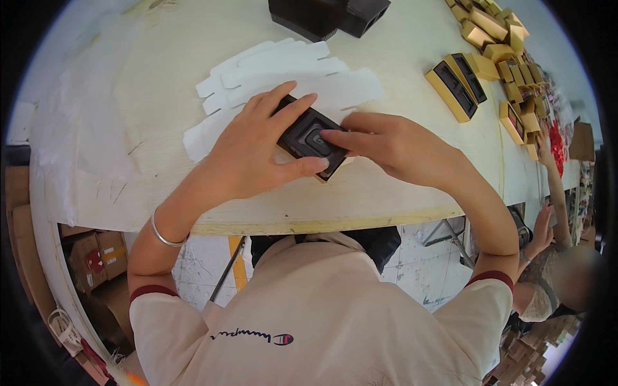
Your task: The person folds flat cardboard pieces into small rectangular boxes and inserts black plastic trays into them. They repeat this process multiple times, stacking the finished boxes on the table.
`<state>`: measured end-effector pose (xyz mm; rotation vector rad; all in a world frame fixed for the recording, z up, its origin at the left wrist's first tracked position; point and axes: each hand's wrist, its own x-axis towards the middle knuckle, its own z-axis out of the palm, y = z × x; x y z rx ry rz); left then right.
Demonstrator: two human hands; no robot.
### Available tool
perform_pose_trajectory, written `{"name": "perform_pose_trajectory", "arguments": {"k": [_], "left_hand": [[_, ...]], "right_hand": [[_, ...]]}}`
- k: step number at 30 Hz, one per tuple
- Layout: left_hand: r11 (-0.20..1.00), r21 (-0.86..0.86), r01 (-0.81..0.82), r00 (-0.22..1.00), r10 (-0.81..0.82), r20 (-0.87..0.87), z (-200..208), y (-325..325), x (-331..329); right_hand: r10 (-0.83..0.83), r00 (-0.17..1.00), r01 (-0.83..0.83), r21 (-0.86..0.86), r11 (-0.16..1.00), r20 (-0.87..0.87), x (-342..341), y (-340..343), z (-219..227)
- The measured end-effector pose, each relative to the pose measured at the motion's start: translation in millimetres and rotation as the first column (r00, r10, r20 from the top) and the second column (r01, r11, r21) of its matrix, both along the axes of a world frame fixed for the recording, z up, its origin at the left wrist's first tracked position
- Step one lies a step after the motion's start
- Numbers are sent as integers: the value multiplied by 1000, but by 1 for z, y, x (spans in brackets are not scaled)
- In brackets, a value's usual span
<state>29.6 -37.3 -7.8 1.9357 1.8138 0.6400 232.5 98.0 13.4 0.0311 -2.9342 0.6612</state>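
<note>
A small rectangular box with a black moulded insert (313, 136) lies slanted between my hands over the table's middle, a thin gold edge showing at its near end. My left hand (251, 148) grips it from the left, fingers spread over the far side and thumb along the near side. From the right, my right hand (396, 145) presses its index finger onto the insert's stepped recess. Its other fingers curl at the box's right end, and its thumb is hidden. Flat white die-cut card sheets (277, 71) lie overlapped just beyond and partly under my hands.
Black boxes or trays (315, 16) stand at the far edge. Right of the sheets lie two open gold boxes (452, 90) with black inserts; more gold boxes (515, 71) are heaped beyond. Clear plastic film (84, 122) covers the left side. A co-worker's arm (557, 199) reaches in at right.
</note>
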Motion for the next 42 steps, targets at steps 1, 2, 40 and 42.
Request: {"name": "perform_pose_trajectory", "arguments": {"k": [1, 2, 40, 42], "left_hand": [[1000, -1, -1, 1000, 1, -5, 0, 0, -1], [999, 28, 23, 997, -21, -69, 0, 0, 0], [988, 14, 156, 931, -152, 333, 6, -6, -42], [984, 67, 164, 986, -162, -29, 12, -8, -59]], "right_hand": [[27, 1000, -27, 80, 996, -5, -1, -1, 2], [64, 998, -63, 160, 985, 0, -3, -1, 3], [-165, 970, 168, 2, 986, -176, 5, -36, -32], [-258, 933, 227, -148, 963, -249, 0, -36, -32]]}}
